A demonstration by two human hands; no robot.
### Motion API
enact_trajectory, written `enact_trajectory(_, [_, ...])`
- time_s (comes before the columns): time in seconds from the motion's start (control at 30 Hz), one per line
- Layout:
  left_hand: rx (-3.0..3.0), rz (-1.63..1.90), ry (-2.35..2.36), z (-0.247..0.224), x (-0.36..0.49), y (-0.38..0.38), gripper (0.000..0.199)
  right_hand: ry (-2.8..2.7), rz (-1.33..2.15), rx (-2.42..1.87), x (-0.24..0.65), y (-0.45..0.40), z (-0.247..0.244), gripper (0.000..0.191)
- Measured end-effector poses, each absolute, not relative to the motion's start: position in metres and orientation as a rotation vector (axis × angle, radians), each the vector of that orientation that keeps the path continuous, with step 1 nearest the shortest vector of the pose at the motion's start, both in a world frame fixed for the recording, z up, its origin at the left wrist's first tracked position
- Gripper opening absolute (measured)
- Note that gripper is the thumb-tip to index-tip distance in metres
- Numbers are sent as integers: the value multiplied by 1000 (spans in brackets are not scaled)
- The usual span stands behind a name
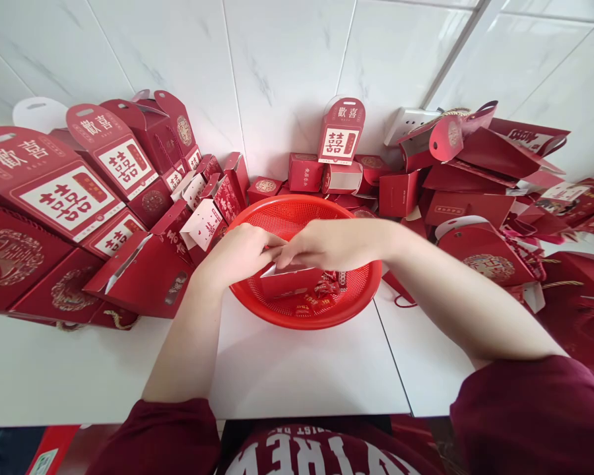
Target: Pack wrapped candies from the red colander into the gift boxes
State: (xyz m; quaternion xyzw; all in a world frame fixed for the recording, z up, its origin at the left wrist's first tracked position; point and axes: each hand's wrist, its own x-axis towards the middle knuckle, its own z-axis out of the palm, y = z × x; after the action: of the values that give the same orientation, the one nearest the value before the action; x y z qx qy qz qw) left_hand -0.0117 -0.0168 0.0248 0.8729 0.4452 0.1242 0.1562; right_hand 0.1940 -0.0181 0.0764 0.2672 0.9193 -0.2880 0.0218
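Note:
A small red gift box (pixel 290 284) with a pale inner edge stands tilted in a red plastic mesh basket (pixel 307 324). My left hand (pixel 247 252) grips the box at its left side, its fingers closed and partly hidden behind the rim. Over the box's open top, my right hand (pixel 321 243) reaches across from the right with fingers bent together and touching my left fingertips. Whether anything is between those right fingers is hidden. Several red-wrapped candies (pixel 321 297) lie in the basket, right of the box.
Large red gift boxes with handles (pixel 69 198) crowd the left side. Small red boxes (pixel 305 173) line the tiled wall behind the basket, one upright box (pixel 341 132) among them. Red bags and boxes (pixel 475 204) are heaped at right, near a white power strip (pixel 408 124). The white table (pixel 307 376) extends toward me.

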Motion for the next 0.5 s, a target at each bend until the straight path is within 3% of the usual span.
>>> enact_trajectory(0.13, [2570,584,1496,32,-22,-20,33,3097,-1027,1099,238,-20,94,28])
enact_trajectory(0.23, [2598,788,1720,36,-31,-23,31,2879,-1040,1346,262,-13,74,26])
enact_trajectory(0.37, [2697,821,1759,37,-34,-24,31,2390,-1023,1081,265,-10,18,27])
enact_trajectory(0.5, [2750,735,1615,35,-28,-23,33,2401,-917,935,249,-13,-22,30])
